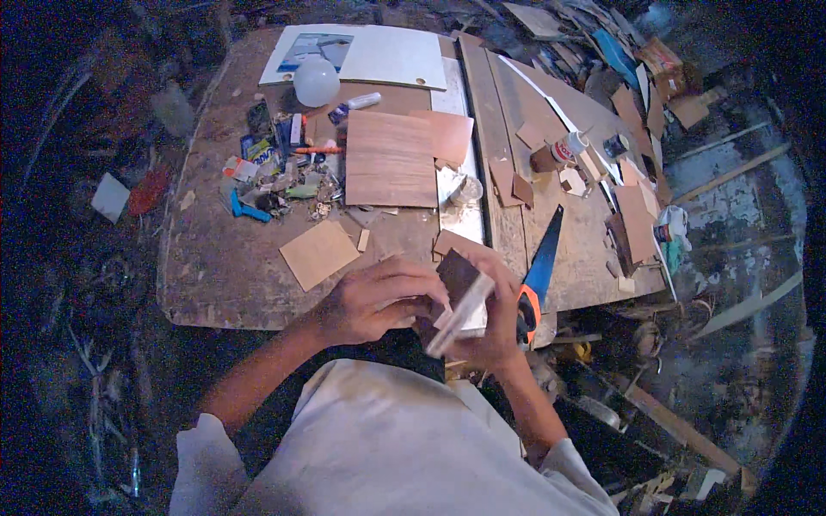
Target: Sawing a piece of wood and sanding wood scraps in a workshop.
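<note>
At the near edge of the bench [232,284], yr R hand [501,323] curls round a small wood piece [462,315], tilted on edge; yr L hand [383,297], half-closed, has fingertips by it, can't tell if gripping; saw [542,260] lies just R of yr R hand

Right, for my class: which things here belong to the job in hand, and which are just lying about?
Job in hand:
wood piece, held in the right hand, left hand close against it

Probably just lying about:
saw, near the right hand, though it could serve the job
square panel
small board
white round thing
</note>
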Available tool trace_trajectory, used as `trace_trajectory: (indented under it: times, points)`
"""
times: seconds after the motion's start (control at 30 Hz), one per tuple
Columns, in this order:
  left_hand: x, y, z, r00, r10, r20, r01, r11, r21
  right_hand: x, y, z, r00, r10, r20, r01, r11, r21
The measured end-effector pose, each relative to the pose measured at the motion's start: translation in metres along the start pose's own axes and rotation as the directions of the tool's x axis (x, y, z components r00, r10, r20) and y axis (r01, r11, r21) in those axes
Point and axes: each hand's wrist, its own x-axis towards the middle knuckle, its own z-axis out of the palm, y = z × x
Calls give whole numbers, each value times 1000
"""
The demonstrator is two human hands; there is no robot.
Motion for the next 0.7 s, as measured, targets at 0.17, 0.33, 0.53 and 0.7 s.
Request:
trace_trajectory:
  times: [0.17,0.33,0.53,0.7]
  points:
    - [-1,-2,-2,998,15,54,-18,997,72,7,-2,-5,994,-106,-32,104,993,-63]
    - [-6,-25,1,999,30,37,-32,999,44,0,6,-2,989,-144,28,139,982,125]
    - [-4,-21,6,993,113,27,-114,993,30,2,13,-2,998,-62,-9,62,998,-1]
    - [2,-21,6,994,105,27,-107,991,77,0,26,-2,992,-123,28,122,992,26]
